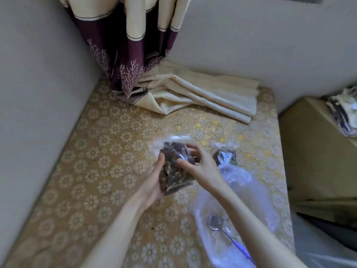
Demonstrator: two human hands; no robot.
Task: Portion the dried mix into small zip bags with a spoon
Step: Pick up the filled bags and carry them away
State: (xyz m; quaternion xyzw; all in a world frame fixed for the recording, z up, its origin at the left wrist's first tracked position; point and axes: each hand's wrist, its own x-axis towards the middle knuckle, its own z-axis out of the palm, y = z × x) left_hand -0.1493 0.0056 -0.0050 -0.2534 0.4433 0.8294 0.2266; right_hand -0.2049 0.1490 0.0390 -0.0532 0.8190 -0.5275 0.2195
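We cradle a zip bag (176, 167) of dried mix in our left hand (152, 182), fingers curled under it, while our right hand (199, 163) pinches its far side. Just right of that grip stands a second bag (226, 155); nearer us, the spoon (222, 228) lies on clear plastic (251, 194).

Two small zip bags of dried mix: one (176, 167) at centre, another (225, 155) toward three o'clock. One spoon (216, 223) at five o'clock. One large clear plastic bag (237, 182).
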